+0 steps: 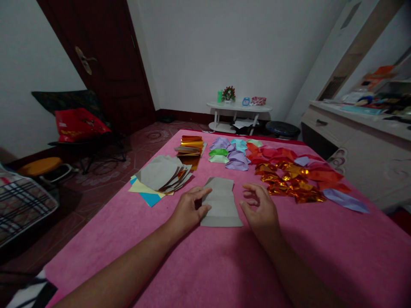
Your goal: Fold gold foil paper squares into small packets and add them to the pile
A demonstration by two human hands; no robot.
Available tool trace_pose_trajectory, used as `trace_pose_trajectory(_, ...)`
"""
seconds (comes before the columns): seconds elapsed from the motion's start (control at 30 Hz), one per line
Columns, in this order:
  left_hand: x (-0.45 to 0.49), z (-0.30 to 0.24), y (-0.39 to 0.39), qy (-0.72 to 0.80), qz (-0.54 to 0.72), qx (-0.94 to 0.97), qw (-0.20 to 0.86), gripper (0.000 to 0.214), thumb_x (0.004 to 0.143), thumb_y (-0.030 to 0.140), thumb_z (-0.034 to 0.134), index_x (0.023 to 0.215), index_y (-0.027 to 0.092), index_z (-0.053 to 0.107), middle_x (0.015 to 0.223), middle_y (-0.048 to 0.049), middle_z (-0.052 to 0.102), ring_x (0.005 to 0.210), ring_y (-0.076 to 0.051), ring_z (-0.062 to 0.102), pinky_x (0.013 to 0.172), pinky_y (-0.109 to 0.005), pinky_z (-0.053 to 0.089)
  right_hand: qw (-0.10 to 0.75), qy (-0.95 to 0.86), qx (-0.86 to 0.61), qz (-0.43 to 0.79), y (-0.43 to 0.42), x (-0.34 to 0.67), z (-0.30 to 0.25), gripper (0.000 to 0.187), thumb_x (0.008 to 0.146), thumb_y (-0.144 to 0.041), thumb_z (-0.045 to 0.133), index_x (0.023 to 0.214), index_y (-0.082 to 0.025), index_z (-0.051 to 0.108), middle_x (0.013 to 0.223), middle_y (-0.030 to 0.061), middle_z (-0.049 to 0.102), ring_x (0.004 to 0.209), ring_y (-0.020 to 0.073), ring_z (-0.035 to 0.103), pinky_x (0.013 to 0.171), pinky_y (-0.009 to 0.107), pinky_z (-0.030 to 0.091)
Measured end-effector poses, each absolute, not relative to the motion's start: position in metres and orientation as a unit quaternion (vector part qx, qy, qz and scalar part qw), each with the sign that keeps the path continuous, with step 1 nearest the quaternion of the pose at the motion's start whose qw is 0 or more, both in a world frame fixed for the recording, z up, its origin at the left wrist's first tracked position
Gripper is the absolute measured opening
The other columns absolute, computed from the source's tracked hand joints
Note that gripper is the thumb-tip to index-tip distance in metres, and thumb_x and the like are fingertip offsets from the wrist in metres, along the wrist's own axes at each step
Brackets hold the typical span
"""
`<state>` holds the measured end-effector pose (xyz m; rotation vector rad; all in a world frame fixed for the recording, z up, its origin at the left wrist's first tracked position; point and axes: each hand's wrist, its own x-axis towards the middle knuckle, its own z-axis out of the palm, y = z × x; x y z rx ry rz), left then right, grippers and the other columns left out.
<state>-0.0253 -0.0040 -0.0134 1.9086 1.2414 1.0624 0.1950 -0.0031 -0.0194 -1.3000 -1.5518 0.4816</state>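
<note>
A greyish-white sheet of paper (221, 205) with crease lines lies on the pink cloth in front of me. My left hand (191, 206) rests at its left edge, index finger and thumb stretched out over the paper and apart. Just off the right edge, my right hand (261, 208) hovers with loosely curled fingers, thumb apart from them and nothing between. Beyond my left hand is a fanned stack of similar grey-backed sheets (160, 171), with yellow and blue paper (150, 199) under it. Folded gold foil paper pieces (289, 179) lie beyond my right hand.
Folded gold sheets (191, 149) stand at the table's back left. Purple folded papers (237, 160) and red ones (272, 153) cover the back right. Beyond the pink-covered table (199, 265) are a small white stand (239, 107), a chair with a red bag (80, 124), and a cabinet (356, 141).
</note>
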Motion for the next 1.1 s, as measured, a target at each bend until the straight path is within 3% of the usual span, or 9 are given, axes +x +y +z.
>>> trace_pose_trajectory(0.07,-0.026,-0.013,-0.004,0.477,0.387,0.735,0.287,0.047,0.072,0.011,0.066,0.119,0.014,0.063,0.102,-0.0087,0.063,0.09,-0.019,0.06,0.079,-0.032,0.049,0.462,-0.706,-0.501,0.194,-0.005,0.196,-0.017,0.026,0.068,-0.006,0.048,0.084,-0.02,0.063,0.093,0.0065,0.061,0.088,0.0202,0.059,0.077,0.033,0.05)
trace_pose_trajectory(0.13,-0.027,-0.014,-0.003,0.484,0.373,0.745,0.268,0.048,0.073,0.012,0.065,0.12,0.014,0.062,0.102,-0.0086,0.063,0.089,-0.019,0.059,0.078,-0.032,0.05,0.416,-0.751,-0.467,0.209,-0.008,0.195,-0.015,0.031,0.064,-0.001,0.043,0.076,-0.021,0.064,0.089,0.0051,0.063,0.091,0.0201,0.059,0.083,0.034,0.048)
trace_pose_trajectory(0.27,-0.03,-0.018,-0.002,0.501,0.366,0.759,0.195,0.049,0.072,0.016,0.069,0.12,0.014,0.06,0.123,-0.0131,0.053,0.113,-0.025,0.052,0.096,-0.041,0.046,0.337,-0.796,-0.439,0.245,-0.009,0.196,-0.008,0.045,0.054,0.003,0.041,0.08,-0.022,0.068,0.102,0.0045,0.064,0.099,0.0209,0.058,0.091,0.038,0.044)
trace_pose_trajectory(0.4,-0.034,-0.017,-0.004,0.512,0.373,0.767,0.106,0.051,0.068,0.023,0.075,0.117,0.018,0.062,0.143,-0.0143,0.034,0.129,-0.031,0.038,0.105,-0.049,0.036,0.238,-0.823,-0.389,0.338,-0.008,0.212,0.008,0.043,0.06,-0.003,0.052,0.093,-0.024,0.07,0.123,0.0054,0.058,0.116,0.0246,0.052,0.102,0.042,0.037)
trace_pose_trajectory(0.47,-0.035,-0.013,-0.006,0.499,0.375,0.779,0.059,0.044,0.068,0.023,0.075,0.111,0.021,0.066,0.142,-0.0126,0.037,0.129,-0.032,0.037,0.104,-0.05,0.035,0.207,-0.819,-0.375,0.383,-0.007,0.218,0.014,0.043,0.065,-0.007,0.059,0.102,-0.025,0.069,0.132,0.005,0.052,0.123,0.0243,0.047,0.105,0.04,0.034)
trace_pose_trajectory(0.53,-0.034,-0.009,-0.008,0.478,0.366,0.798,0.037,0.029,0.072,0.022,0.072,0.1,0.023,0.07,0.13,-0.0098,0.051,0.121,-0.029,0.045,0.099,-0.049,0.038,0.205,-0.806,-0.386,0.4,-0.007,0.22,0.015,0.039,0.065,-0.01,0.063,0.101,-0.025,0.071,0.134,0.0055,0.05,0.124,0.0242,0.046,0.105,0.039,0.034)
trace_pose_trajectory(0.67,-0.033,-0.008,-0.009,0.428,0.314,0.84,0.116,0.014,0.083,0.019,0.059,0.087,0.023,0.072,0.09,-0.0044,0.068,0.088,-0.02,0.059,0.086,-0.039,0.043,0.253,-0.774,-0.419,0.401,-0.006,0.212,0.008,0.016,0.071,-0.017,0.063,0.081,-0.021,0.075,0.122,0.0088,0.058,0.116,0.0237,0.052,0.101,0.038,0.038)
trace_pose_trajectory(0.93,-0.043,0.009,-0.004,0.411,0.301,0.786,0.351,0.037,0.094,0.032,0.039,0.093,0.015,0.072,0.089,-0.0076,0.068,0.082,-0.016,0.061,0.074,-0.026,0.045,0.302,-0.755,-0.437,0.383,-0.003,0.204,0.002,0.02,0.08,-0.03,0.058,0.073,-0.018,0.073,0.107,0.0113,0.065,0.1,0.0226,0.06,0.088,0.036,0.047)
trace_pose_trajectory(1.1,-0.044,0.013,-0.004,0.368,0.304,0.8,0.364,0.033,0.079,0.046,0.063,0.087,0.015,0.072,0.088,-0.0075,0.066,0.082,-0.018,0.059,0.074,-0.026,0.045,0.355,-0.735,-0.463,0.346,-0.003,0.201,-0.008,0.022,0.081,-0.03,0.056,0.068,-0.018,0.07,0.097,0.0096,0.068,0.091,0.0213,0.063,0.083,0.035,0.049)
